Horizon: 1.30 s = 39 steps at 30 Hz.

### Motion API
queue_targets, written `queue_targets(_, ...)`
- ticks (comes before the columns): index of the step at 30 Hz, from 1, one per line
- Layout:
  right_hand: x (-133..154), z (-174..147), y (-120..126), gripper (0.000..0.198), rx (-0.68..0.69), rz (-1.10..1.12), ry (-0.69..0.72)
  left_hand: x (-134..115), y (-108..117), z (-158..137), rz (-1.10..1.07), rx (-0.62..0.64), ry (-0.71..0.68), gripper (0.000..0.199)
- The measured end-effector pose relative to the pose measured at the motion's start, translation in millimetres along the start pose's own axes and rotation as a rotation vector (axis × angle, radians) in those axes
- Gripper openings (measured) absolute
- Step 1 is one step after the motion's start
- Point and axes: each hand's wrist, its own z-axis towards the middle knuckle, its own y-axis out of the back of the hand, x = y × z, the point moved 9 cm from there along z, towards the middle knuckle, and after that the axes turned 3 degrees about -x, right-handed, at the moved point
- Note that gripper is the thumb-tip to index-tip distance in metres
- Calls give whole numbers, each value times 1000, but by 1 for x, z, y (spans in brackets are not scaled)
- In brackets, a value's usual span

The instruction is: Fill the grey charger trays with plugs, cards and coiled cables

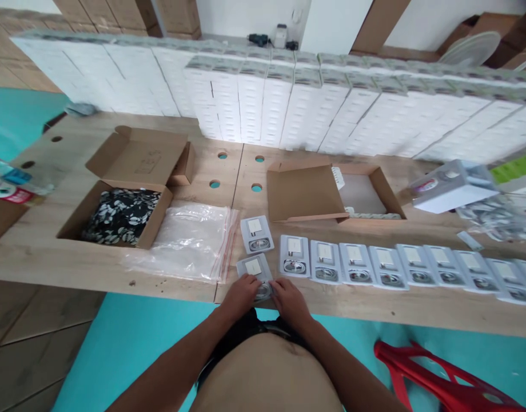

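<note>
A clear plastic blister tray [251, 265] lies at the table's front edge, holding a flat whitish piece above a coiled cable. My left hand [242, 296] grips its left side, fingers curled over the lower part. On the other side, my right hand [291, 300] has its fingers drawn together at the tray's lower right edge, near the coil. The fingers partly cover the cable. Just beyond lies a similar filled tray [256, 234], slightly tilted. To the right, a row of several more such trays [294, 256] runs along the front of the table.
An open carton [158, 220] of black-and-silver small parts stands left, beside clear plastic bags [190, 237]. Another open carton [306, 191] lies behind the trays. Stacked white boxes [263, 109] line the back. A red stool [443, 372] stands on the floor at right.
</note>
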Motion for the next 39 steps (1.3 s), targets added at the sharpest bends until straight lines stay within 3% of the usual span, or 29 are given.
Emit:
queue_targets(13, 7, 12, -3, 25, 21, -109, 65, 5, -1, -1, 81, -13, 128, 9)
queue_targets(25, 6, 29, -10, 15, 31, -237, 105, 14, -3, -4, 47, 22, 167, 17)
queue_targets(33, 9, 39, -18, 13, 47, -259, 44, 28, -10, 5, 33, -17, 272, 6)
queue_targets(39, 0, 27, 7, 9, -29, -148, -66, 26, 4, 6, 15, -32, 208, 3)
